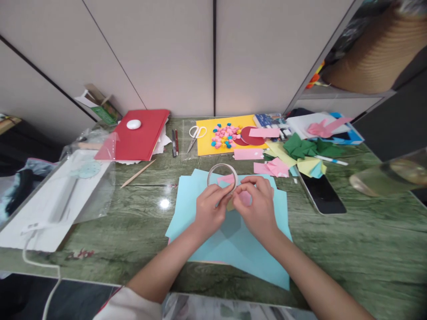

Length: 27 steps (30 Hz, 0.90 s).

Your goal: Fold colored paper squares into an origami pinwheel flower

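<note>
Head view: left hand (211, 209) clamped on the near rim of the roll (236, 177); right hand (255, 206) just beside, fingertips bunched there, cannot tell if gripping. Roll is held tilted over the blue paper (203, 240), centre. Good practice: left steady, right light, fingertips only. Roll looks pale, ring-shaped, thin-walled, wide-centred.

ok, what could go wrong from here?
- Stray tape might stick to the light blue sheets: the left hand holds the tape roll right above them, with the right hand at its edge.
- Those sheets look loose and fanned askew, so a forearm could drag them.
- The transparent container is close to the smartphone. If knocked, it might hit it; contents unclear.
</note>
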Each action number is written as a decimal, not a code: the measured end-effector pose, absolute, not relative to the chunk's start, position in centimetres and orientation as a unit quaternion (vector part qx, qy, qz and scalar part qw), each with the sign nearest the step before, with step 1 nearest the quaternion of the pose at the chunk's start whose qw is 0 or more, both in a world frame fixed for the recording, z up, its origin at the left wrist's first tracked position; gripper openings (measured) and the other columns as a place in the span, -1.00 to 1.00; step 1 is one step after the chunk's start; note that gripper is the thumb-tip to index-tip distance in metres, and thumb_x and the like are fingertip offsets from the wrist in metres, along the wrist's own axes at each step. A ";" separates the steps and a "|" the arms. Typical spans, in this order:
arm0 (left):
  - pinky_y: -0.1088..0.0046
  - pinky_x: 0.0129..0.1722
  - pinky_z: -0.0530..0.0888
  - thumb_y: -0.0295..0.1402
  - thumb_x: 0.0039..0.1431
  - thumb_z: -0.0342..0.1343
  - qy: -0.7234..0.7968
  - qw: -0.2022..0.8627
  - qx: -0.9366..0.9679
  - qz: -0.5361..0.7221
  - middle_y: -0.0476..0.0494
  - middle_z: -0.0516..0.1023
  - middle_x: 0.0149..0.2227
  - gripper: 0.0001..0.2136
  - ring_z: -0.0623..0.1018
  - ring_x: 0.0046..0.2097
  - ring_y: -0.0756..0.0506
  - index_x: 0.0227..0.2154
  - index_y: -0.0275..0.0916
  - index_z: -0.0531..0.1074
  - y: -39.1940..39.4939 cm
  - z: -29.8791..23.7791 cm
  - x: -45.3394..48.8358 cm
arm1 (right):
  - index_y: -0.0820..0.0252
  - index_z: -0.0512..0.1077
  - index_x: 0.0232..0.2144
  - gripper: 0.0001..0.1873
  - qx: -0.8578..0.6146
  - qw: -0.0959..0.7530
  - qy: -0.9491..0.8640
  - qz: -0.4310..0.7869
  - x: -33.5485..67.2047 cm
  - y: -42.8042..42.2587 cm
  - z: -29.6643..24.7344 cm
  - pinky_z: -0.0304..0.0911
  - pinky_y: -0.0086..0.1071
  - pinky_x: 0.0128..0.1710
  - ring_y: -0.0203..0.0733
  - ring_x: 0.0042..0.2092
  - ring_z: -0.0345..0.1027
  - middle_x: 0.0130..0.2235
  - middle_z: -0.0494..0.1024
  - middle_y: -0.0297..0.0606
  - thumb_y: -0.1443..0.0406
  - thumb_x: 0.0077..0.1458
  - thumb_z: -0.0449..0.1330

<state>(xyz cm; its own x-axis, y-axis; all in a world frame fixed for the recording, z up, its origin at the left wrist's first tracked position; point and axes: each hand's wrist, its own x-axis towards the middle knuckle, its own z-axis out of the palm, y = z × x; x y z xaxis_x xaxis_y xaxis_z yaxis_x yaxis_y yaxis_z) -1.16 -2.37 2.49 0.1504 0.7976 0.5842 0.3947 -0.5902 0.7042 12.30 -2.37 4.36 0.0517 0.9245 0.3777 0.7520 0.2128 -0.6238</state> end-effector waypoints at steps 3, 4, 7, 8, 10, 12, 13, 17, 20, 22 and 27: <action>0.50 -0.39 0.38 -0.52 0.09 0.08 0.389 0.185 0.740 0.517 -0.06 0.43 -0.46 -0.72 0.40 -0.40 0.01 -0.12 -0.20 0.47 -2.5 2.7 -1.2 | 0.15 0.39 -0.53 -0.94 -0.644 0.412 -0.634 0.116 14.1 -0.9 4.0 0.09 -0.14 -0.13 -0.08 -0.15 0.25 -0.28 0.39 -0.25 0.32 -0.05 0.16; 0.50 -0.38 0.38 -0.51 0.09 0.08 0.394 0.183 0.735 0.521 -0.05 0.43 -0.46 -0.73 0.41 -0.40 0.02 -0.13 -0.21 0.47 -2.3 2.7 -1.4 | 0.15 0.40 -0.53 -0.92 -0.642 0.436 -0.616 0.137 14.9 -0.4 4.1 0.11 -0.16 -0.12 -0.10 -0.15 0.27 -0.29 0.39 -0.25 0.31 -0.03 0.15; 0.50 -0.34 0.39 -0.44 0.12 0.07 0.491 0.206 0.684 0.499 -0.05 0.45 -0.43 -0.77 0.43 -0.39 0.02 -0.16 -0.21 0.48 -0.9 2.7 -2.6 | 0.12 0.44 -0.47 -0.89 -0.624 0.497 -0.557 0.230 17.0 0.7 4.3 0.16 -0.25 -0.21 -0.11 -0.11 0.28 -0.21 0.41 -0.23 0.23 -0.01 0.17; 0.49 -0.34 0.39 -0.42 0.11 0.08 0.519 0.206 0.670 0.489 -0.05 0.45 -0.44 -0.78 0.43 -0.39 0.01 -0.17 -0.23 0.48 -0.2 2.7 -3.2 | 0.11 0.45 -0.45 -0.90 -0.603 0.509 -0.545 0.281 17.5 0.9 4.4 0.17 -0.28 -0.22 -0.12 -0.10 0.28 -0.19 0.42 -0.24 0.22 -0.02 0.18; 0.48 -0.32 0.39 -0.40 0.12 0.05 0.563 0.192 0.658 0.463 -0.07 0.46 -0.41 -0.76 0.44 -0.37 0.00 -0.15 -0.25 0.47 1.1 2.5 -4.5 | 0.10 0.45 -0.44 -0.90 -0.567 0.521 -0.510 0.384 18.0 1.1 4.5 0.17 -0.32 -0.23 -0.15 -0.10 0.28 -0.20 0.43 -0.28 0.22 -0.05 0.20; 0.45 -0.27 0.40 -0.39 0.14 0.01 0.592 0.156 0.673 0.415 -0.10 0.47 -0.36 -0.74 0.46 -0.32 -0.04 -0.12 -0.25 0.46 2.2 2.3 -5.9 | 0.10 0.45 -0.43 -0.89 -0.537 0.516 -0.473 0.470 18.0 1.0 4.5 0.16 -0.35 -0.24 -0.20 -0.17 0.29 -0.25 0.44 -0.31 0.23 -0.08 0.22; 0.42 -0.24 0.40 -0.40 0.14 -0.01 0.605 0.136 0.684 0.384 -0.13 0.48 -0.33 -0.73 0.47 -0.28 -0.06 -0.12 -0.26 0.46 2.7 2.1 -6.6 | 0.11 0.44 -0.42 -0.88 -0.528 0.509 -0.458 0.503 17.9 0.9 4.6 0.16 -0.37 -0.25 -0.23 -0.21 0.29 -0.28 0.44 -0.33 0.23 -0.09 0.22; 0.26 -0.11 0.36 -0.47 0.11 -0.07 0.659 0.044 0.711 0.240 -0.25 0.48 -0.24 -0.70 0.45 -0.14 -0.20 -0.12 -0.30 0.45 3.7 1.3 -8.5 | 0.12 0.42 -0.37 -0.84 -0.518 0.475 -0.449 0.551 17.6 0.8 4.7 0.16 -0.40 -0.32 -0.27 -0.27 0.30 -0.33 0.43 -0.34 0.23 -0.09 0.21; 0.16 -0.06 0.32 -0.51 0.08 -0.08 0.678 0.007 0.712 0.184 -0.35 0.46 -0.15 -0.68 0.41 -0.07 -0.28 -0.11 -0.35 0.44 3.6 1.0 -8.8 | 0.13 0.40 -0.31 -0.78 -0.539 0.443 -0.516 0.496 17.8 0.9 4.6 0.20 -0.36 -0.30 -0.22 -0.23 0.34 -0.28 0.46 -0.30 0.21 -0.06 0.19; 0.12 -0.03 0.29 -0.52 0.07 -0.06 0.671 -0.007 0.716 0.195 -0.41 0.40 -0.04 -0.64 0.36 0.00 -0.31 -0.04 -0.37 0.38 3.3 1.4 -8.3 | 0.12 0.37 -0.17 -0.67 -0.581 0.394 -0.585 0.406 18.2 1.0 4.3 0.23 -0.32 -0.30 -0.19 -0.22 0.36 -0.23 0.46 -0.25 0.21 -0.05 0.18; 0.32 -0.25 0.38 -0.27 0.13 -0.01 0.606 0.224 0.727 0.232 -0.16 0.51 -0.35 -0.68 0.49 -0.30 -0.13 -0.08 -0.25 0.37 1.6 3.0 -5.9 | 0.09 0.17 0.10 -0.42 -0.645 0.233 -0.657 0.313 18.6 0.7 3.3 0.23 -0.34 -0.42 -0.24 -0.44 0.36 -0.29 0.49 -0.28 0.24 -0.01 0.15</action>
